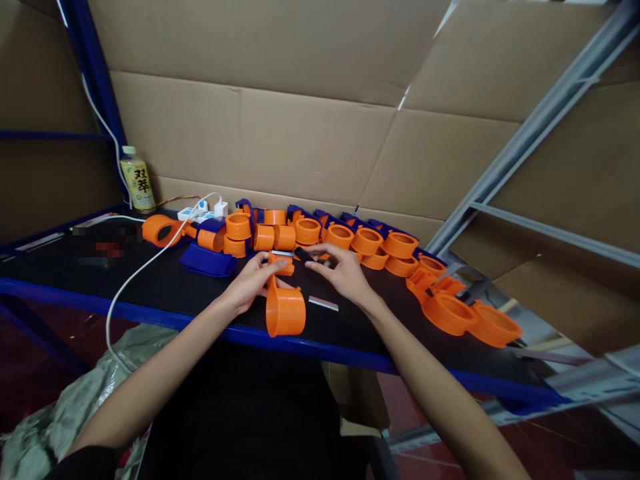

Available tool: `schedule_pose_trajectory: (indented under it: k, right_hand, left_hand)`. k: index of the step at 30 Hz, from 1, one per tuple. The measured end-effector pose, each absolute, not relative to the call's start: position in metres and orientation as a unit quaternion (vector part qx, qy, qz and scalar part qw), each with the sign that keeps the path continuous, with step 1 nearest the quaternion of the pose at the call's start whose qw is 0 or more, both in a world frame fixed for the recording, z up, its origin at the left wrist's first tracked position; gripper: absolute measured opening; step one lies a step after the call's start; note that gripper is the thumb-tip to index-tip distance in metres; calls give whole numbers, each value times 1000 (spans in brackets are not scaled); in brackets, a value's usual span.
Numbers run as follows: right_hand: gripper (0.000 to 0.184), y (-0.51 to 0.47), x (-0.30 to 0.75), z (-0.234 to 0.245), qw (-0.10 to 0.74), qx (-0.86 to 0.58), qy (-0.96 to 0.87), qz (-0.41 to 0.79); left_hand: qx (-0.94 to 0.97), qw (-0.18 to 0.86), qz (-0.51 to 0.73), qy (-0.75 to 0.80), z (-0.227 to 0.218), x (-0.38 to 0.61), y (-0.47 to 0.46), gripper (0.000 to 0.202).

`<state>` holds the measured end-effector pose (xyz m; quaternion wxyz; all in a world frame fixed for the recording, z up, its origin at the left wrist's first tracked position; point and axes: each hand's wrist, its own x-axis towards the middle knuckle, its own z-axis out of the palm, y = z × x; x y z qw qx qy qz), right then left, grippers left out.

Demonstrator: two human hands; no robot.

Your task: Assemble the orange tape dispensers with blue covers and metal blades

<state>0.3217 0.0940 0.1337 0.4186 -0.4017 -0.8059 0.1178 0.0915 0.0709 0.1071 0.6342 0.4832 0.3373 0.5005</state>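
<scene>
My left hand (pixel 253 280) is closed on an orange plastic holder (pixel 286 312), whose round cup hangs toward me over the table's front edge. A pale toothed strip (pixel 283 253) lies along the top of the holder. My right hand (pixel 345 270), just to the right, pinches a small black tool (pixel 303 255); its tip points at the strip, and I cannot tell whether they touch. Below the right hand, a thin silver strip (pixel 323 303) lies on the black tabletop (pixel 370 327).
Several orange cups (pixel 367 240) with dark blue parts stand along the back. More orange holders (pixel 453 313) lie at the right. Left are a blue piece (pixel 207 260), power strip (pixel 195 214), drink bottle (pixel 137 180) and a white cable (pixel 145 267) draped over the front edge.
</scene>
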Motion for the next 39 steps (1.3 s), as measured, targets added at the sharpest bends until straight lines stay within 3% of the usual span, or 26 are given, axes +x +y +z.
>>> schedule_pose_trajectory:
  k: [4, 9, 20, 28, 39]
  right_hand:
    - [25, 84, 304, 127, 420, -356, -827, 111]
    - [23, 80, 293, 118, 464, -365, -800, 110]
    - [20, 72, 286, 113, 463, -324, -825, 9]
    - [17, 68, 286, 114, 483, -362, -795, 65]
    - [17, 67, 286, 110, 484, -290, -826, -4]
  left_hand:
    - [509, 620, 496, 333, 107, 96, 66, 38]
    - [520, 615, 488, 337, 109, 98, 62, 35]
    - [519, 611, 481, 355, 112, 101, 59, 21]
    - [506, 611, 494, 355, 113, 102, 58, 23]
    - [509, 629, 490, 324, 107, 103, 60, 26]
